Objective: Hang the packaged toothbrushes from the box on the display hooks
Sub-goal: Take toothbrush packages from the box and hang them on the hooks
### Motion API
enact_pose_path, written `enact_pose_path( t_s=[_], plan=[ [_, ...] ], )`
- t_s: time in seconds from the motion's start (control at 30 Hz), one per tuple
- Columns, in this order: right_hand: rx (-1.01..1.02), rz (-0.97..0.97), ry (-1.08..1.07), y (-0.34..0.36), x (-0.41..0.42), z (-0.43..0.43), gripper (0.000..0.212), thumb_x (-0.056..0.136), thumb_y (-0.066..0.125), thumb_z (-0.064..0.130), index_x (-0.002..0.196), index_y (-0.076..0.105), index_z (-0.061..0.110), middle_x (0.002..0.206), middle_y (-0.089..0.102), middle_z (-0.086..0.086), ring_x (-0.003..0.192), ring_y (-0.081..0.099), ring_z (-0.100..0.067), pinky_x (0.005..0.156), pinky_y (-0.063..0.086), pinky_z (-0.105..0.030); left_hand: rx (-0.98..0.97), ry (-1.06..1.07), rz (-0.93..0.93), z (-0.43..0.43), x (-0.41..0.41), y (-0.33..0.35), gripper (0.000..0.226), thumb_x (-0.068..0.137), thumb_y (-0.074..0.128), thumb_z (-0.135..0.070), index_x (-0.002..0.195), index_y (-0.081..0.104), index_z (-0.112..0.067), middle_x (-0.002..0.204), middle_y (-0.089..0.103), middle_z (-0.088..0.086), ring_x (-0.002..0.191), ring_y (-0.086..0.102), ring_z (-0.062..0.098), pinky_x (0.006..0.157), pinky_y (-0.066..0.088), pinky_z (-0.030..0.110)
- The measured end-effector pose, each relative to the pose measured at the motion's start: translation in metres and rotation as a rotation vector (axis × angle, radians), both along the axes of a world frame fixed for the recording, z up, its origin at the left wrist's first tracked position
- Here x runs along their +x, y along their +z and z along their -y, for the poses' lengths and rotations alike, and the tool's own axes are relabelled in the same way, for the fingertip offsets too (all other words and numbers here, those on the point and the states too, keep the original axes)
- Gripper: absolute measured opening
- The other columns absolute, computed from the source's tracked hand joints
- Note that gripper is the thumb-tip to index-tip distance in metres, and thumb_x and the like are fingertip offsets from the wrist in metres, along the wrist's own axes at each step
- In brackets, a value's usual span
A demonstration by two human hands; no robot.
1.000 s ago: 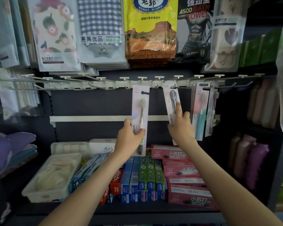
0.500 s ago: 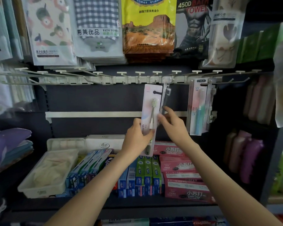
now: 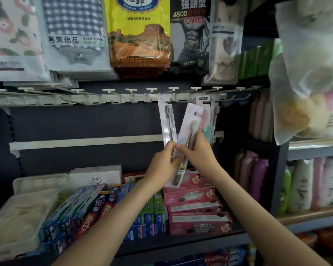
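Fingers (image 3: pixel 199 138) of the right hand (image 3: pixel 201 155) are curling round the middle of the pink toothbrush pack (image 3: pixel 189 125), while the left hand (image 3: pixel 161 166) is gripping its lower part. That pack is leaning rightward, its top sitting just below the hook rail (image 3: pixel 123 97) and not yet hooked. A grey toothbrush pack (image 3: pixel 168 121) is hanging from the rail just left of it, and other packs (image 3: pixel 210 120) are hanging behind its top. Toothpaste boxes (image 3: pixel 192 208) are lying well below the rail.

Arms raised; left hand (image 3: pixel 161 164), right hand (image 3: pixel 198 153) touching, fingers apparently pinching.
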State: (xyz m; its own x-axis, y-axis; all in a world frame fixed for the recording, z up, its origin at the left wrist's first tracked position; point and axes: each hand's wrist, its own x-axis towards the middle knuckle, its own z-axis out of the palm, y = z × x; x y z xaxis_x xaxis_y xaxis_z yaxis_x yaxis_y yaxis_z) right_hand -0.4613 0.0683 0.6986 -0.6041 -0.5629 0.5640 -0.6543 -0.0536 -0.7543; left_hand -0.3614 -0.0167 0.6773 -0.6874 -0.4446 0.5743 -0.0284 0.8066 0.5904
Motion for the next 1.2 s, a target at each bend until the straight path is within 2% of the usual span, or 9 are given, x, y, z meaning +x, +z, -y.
enact_pose_path(
  t_s=[0.17,0.23,0.3,0.43,0.67,0.83,1.0,1.1,1.2],
  plan=[
    [0.083,-0.111,-0.127,0.003,-0.017,-0.017,0.031,0.085,0.068,0.04,0.086,0.046,0.019,0.081,0.049,0.002,0.074,0.047,-0.013,0.054,0.034,-0.01,-0.1,-0.036,0.008,-0.012,-0.019,0.004,0.014,0.097,0.056,-0.024,0.099,0.041,-0.023,0.061,0.048,-0.002,0.05,0.045,0.009,0.046,0.03,0.02],
    [0.086,-0.105,-0.13,0.005,-0.024,-0.026,0.038,0.085,0.069,0.039,0.109,0.051,0.015,0.076,0.049,0.006,0.068,0.049,-0.008,0.052,0.036,-0.009,-0.042,-0.109,0.01,-0.014,-0.027,0.006,0.013,0.096,0.058,-0.025,0.101,0.045,-0.024,0.07,0.056,-0.001,0.06,0.054,0.009,0.054,0.038,0.02],
    [0.083,-0.098,-0.131,0.005,-0.03,-0.033,0.068,0.084,0.07,0.033,0.139,0.035,0.014,0.079,0.053,0.005,0.068,0.053,-0.006,0.052,0.039,-0.012,0.029,-0.152,0.0,-0.017,-0.035,0.005,0.014,0.096,0.058,-0.026,0.108,0.051,-0.024,0.088,0.065,0.0,0.08,0.064,0.01,0.068,0.051,0.026],
    [0.097,-0.168,-0.178,0.004,-0.044,-0.043,0.08,0.084,0.068,0.024,0.146,0.019,0.018,0.108,0.052,-0.005,0.089,0.055,-0.021,0.068,0.04,-0.028,0.052,-0.009,-0.057,-0.016,-0.046,0.004,0.038,0.096,0.056,-0.03,0.13,0.048,-0.016,0.115,0.06,-0.002,0.097,0.06,0.011,0.083,0.05,0.027],
    [0.143,-0.124,-0.374,0.008,-0.092,-0.05,0.077,0.09,0.059,0.024,0.151,0.014,0.015,0.133,0.044,-0.02,0.117,0.047,-0.036,0.085,0.039,-0.037,-0.44,0.297,-0.065,-0.006,-0.065,0.018,0.056,0.097,0.054,-0.023,0.148,0.032,-0.018,0.148,0.033,0.008,0.124,0.047,0.021,0.092,0.05,0.032],
    [0.207,-0.268,-0.498,0.017,-0.119,-0.037,0.074,0.09,0.056,0.034,0.151,0.017,0.017,0.127,0.044,-0.02,0.115,0.045,-0.04,0.087,0.046,-0.044,-0.753,0.38,-0.109,-0.005,-0.104,0.028,0.084,0.072,0.083,-0.021,0.143,0.04,-0.006,0.144,0.04,0.026,0.13,0.045,0.041,0.107,0.033,0.047],
    [0.285,-0.358,-0.564,0.029,-0.138,-0.018,0.075,0.095,0.049,0.041,0.152,0.01,0.014,0.135,0.041,-0.018,0.122,0.041,-0.034,0.086,0.049,-0.044,-0.87,0.455,-0.007,0.006,-0.142,0.028,0.127,0.052,0.093,-0.036,0.15,0.019,-0.007,0.154,0.029,0.021,0.143,0.023,0.033,0.113,0.021,0.049],
    [0.307,-0.319,-0.592,0.033,-0.151,-0.011,0.076,0.095,0.05,0.038,0.152,0.009,0.01,0.14,0.038,-0.019,0.127,0.039,-0.035,0.088,0.047,-0.042,-0.825,0.546,0.108,0.018,-0.158,0.027,0.141,0.058,0.091,-0.038,0.152,-0.011,-0.011,0.158,0.002,0.017,0.146,-0.001,0.031,0.115,0.002,0.048],
    [0.347,-0.309,-0.593,0.037,-0.162,-0.001,0.075,0.095,0.052,0.035,0.152,0.01,0.009,0.141,0.039,-0.019,0.127,0.04,-0.035,0.088,0.046,-0.041,-0.821,0.519,0.233,0.025,-0.168,0.03,0.124,0.085,0.07,-0.035,0.134,-0.043,-0.021,0.145,-0.041,0.011,0.13,-0.042,0.025,0.103,-0.029,0.043]
  ],
)
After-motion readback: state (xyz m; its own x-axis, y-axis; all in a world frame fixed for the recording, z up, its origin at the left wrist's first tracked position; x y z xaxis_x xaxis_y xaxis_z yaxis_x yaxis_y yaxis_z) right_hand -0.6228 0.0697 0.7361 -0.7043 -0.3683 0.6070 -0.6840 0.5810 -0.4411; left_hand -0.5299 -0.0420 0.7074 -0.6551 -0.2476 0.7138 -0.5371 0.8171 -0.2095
